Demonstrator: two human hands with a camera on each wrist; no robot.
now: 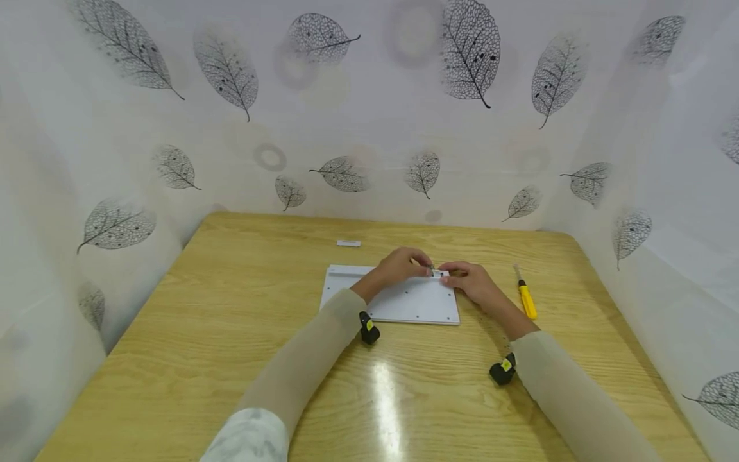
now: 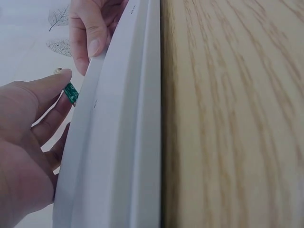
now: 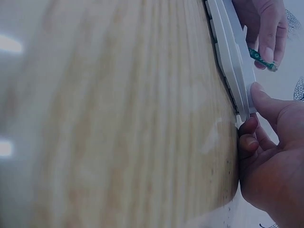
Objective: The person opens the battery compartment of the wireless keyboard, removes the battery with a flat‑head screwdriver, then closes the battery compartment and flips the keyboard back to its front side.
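In the head view, the keyboard [image 1: 404, 305] is lying on the table [image 1: 260, 289], a screwdriver [image 1: 526, 301] resting at its 3 o'clock, the left hand [image 1: 400, 265] and right hand [image 1: 475, 281] sitting near its 2 o'clock corner. Left wrist view: the left hand is pinching a circuit board [image 2: 71, 93]; too loose a pinch could drop it. Right wrist view: the right hand is gripping the keyboard's edge; slackening could shift it.

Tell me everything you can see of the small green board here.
The green board is a flat, narrow strip resembling a circuit board, with pale markings and a metallic-looking piece at one end. The left hand pinches it by the far edge of the white panel, near its right corner. Whether it touches the panel is unclear.
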